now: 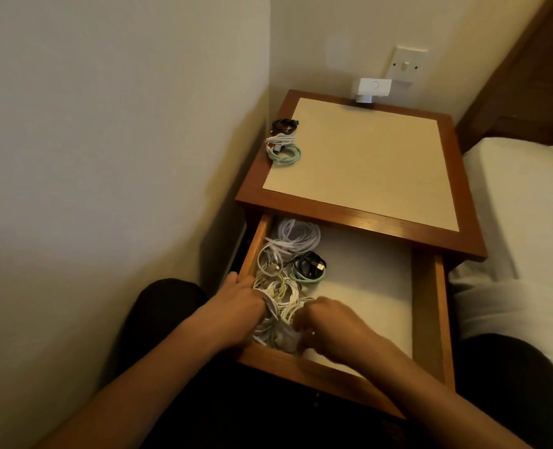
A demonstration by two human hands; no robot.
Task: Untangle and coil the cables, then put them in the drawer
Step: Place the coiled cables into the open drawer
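Observation:
The wooden drawer [427,306] of the nightstand stands pulled out. Along its left side lie several coiled cables: a lilac coil [297,233], white coils [270,259], a black coil [310,264] on a green one [307,279], and pale yellowish coils [280,290]. My left hand [242,298] reaches over the drawer's left wall and grips a bundle of white cable [273,307]. My right hand [325,322] is in the drawer's front left corner, fingers curled on the white cables [283,338] there. On the nightstand top sit a black [284,124], a white [280,139] and a green coil [286,155].
The nightstand top [365,163] has a cream panel in a wooden frame. A white plug adapter [370,89] sits at its back under a wall switch [406,64]. A wall stands close on the left; a bed [521,222] lies on the right. The drawer's white lining [365,286] shows on the right.

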